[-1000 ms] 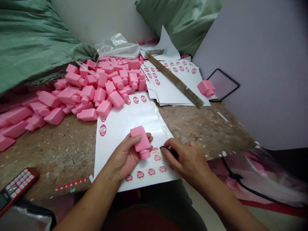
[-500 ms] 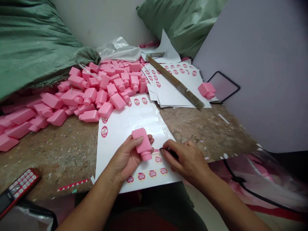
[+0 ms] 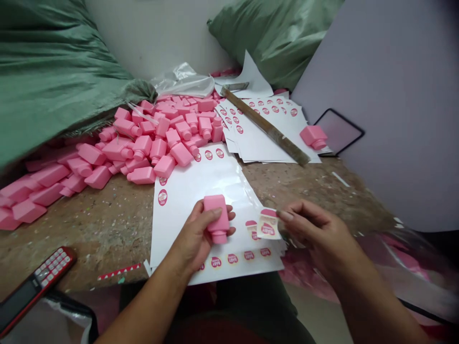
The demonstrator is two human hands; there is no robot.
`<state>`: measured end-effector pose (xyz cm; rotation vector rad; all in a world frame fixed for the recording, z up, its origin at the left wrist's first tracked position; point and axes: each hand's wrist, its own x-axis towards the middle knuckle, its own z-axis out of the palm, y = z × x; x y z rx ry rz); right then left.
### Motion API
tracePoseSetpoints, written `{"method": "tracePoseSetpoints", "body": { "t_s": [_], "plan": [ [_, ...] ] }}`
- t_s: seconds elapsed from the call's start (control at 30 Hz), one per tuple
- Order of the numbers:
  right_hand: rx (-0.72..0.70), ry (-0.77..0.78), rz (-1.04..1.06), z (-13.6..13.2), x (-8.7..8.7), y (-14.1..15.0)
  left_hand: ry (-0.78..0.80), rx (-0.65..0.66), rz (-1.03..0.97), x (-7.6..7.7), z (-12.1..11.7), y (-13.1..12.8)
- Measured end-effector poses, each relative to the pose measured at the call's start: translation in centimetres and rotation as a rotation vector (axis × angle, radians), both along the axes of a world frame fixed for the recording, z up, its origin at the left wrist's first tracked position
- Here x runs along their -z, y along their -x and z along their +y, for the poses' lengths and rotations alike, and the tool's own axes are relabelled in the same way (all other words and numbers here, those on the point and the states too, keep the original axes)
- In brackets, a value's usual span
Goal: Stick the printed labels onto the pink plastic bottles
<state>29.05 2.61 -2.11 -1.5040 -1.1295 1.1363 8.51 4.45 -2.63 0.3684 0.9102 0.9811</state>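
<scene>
My left hand (image 3: 201,234) is wrapped round a pink plastic bottle (image 3: 217,215), its neck pointing toward me. Between the thumb and fingers of my right hand (image 3: 315,229) is a peeled sticker label (image 3: 268,223) with a pink top and printing, held just above the sheet's right edge. Under both hands lies the white sticker sheet (image 3: 179,239), with a row of printed labels along its near edge and a few more at its far and left edges. Whether my right hand also holds a dark tool is hidden.
Many pink bottles (image 3: 122,148) are heaped at the back left, beside a green sack (image 3: 64,71). A wooden-handled hammer (image 3: 267,126) rests on more label sheets (image 3: 258,148). One bottle (image 3: 313,137) sits at the right. A red mobile phone (image 3: 39,286) lies at the left front.
My right hand has lifted a label off the sheet and moved right with it. My left hand still holds the bottle, now turned more upright in view.
</scene>
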Motion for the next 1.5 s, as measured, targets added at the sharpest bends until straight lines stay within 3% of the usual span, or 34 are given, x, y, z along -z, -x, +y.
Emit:
{"method": "tracePoseSetpoints", "body": {
  "t_s": [0.2,0.4,0.73,0.9,1.1,1.2,1.37,1.43,1.5],
  "plan": [
    [-0.116,-0.031,-0.09,-0.4,-2.1,3.0,-0.06,0.024,-0.069,-1.1,-1.6,-0.3],
    [-0.241,-0.1,-0.121,0.3,-1.4,4.5,-0.077,0.014,-0.08,-2.0,-2.5,0.2],
    [-0.225,-0.128,-0.184,0.5,-1.0,5.0,-0.135,0.045,-0.08,-1.8,-3.0,0.4],
    [-0.172,-0.208,-0.392,0.2,-1.1,5.2,-0.128,0.136,0.01,-1.9,-3.5,0.7],
    [-0.077,-0.385,-0.631,-0.1,-0.5,4.8,-0.135,0.126,0.072,-2.0,-3.6,0.8],
    [-0.036,-0.323,-0.516,-0.1,-0.6,4.8,-0.11,0.118,0.1,-2.2,-3.7,0.9],
    [-0.205,-0.221,-0.276,0.2,-0.7,6.6,-0.128,0.102,0.118,-2.5,-4.2,0.8],
    [-0.202,-0.205,-0.246,0.2,-0.3,6.9,-0.114,0.12,0.164,-2.6,-4.8,1.9],
    [-0.175,-0.225,-0.223,0.0,0.6,6.2,-0.096,0.181,0.254,-3.0,-5.8,4.8]
  ]
}}
